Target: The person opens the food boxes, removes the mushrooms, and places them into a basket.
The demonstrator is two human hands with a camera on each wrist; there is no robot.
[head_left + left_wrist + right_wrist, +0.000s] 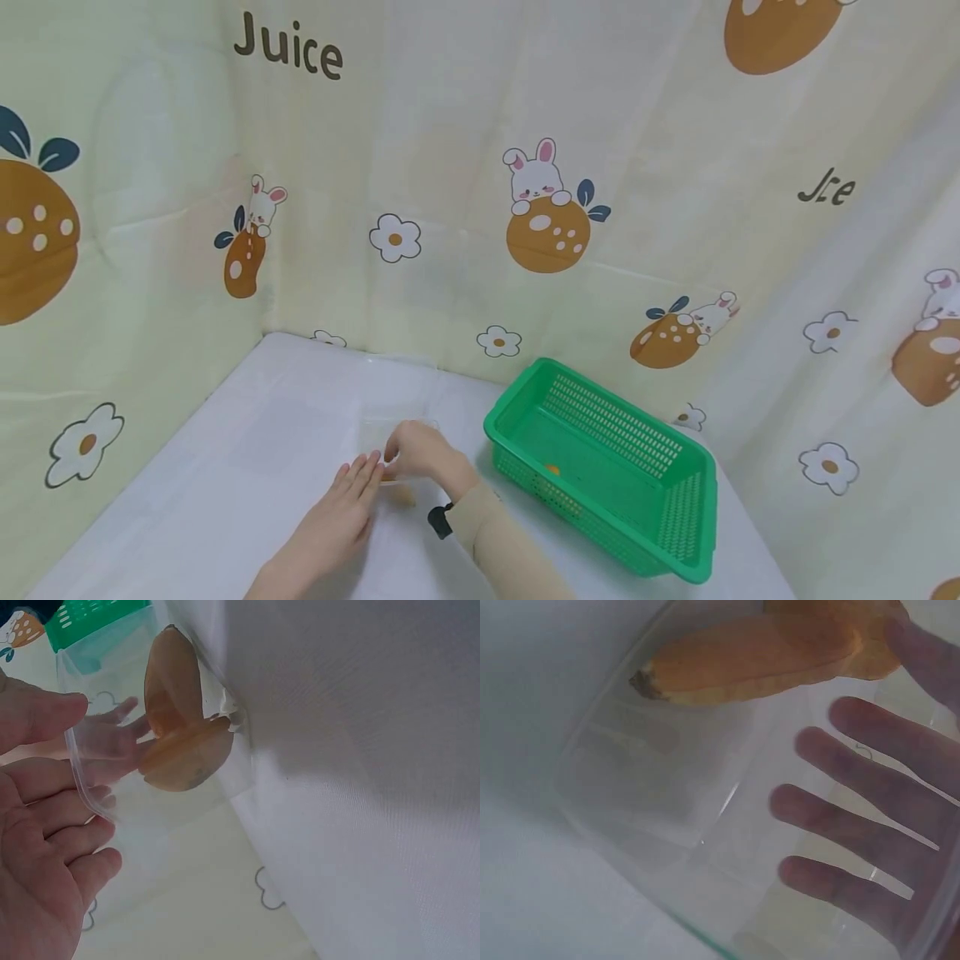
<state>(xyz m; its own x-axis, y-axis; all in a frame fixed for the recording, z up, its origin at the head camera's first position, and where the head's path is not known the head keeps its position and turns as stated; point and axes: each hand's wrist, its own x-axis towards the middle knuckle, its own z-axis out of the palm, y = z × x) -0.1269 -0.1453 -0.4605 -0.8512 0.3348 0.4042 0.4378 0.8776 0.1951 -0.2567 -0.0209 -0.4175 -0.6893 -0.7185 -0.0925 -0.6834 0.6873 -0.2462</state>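
A clear plastic box (372, 435) lies on the white table between the hands. Two elongated orange-brown pieces (172, 682) show through its wall; one piece (735, 664) has a dark tip, and their kind cannot be told. My left hand (347, 510) touches the box's near left side with fairly straight fingers; in the left wrist view its thumb lies by the rim. My right hand (423, 454) reaches over the box from the right. In the right wrist view its fingers are spread and straight behind the clear wall, with the thumb beside the pieces.
A green perforated basket (600, 408) stands to the right of the box, with a small orange thing (552, 470) in it. A patterned curtain (450, 167) hangs behind the white table (292, 417). The right wrist wears a black band (440, 521).
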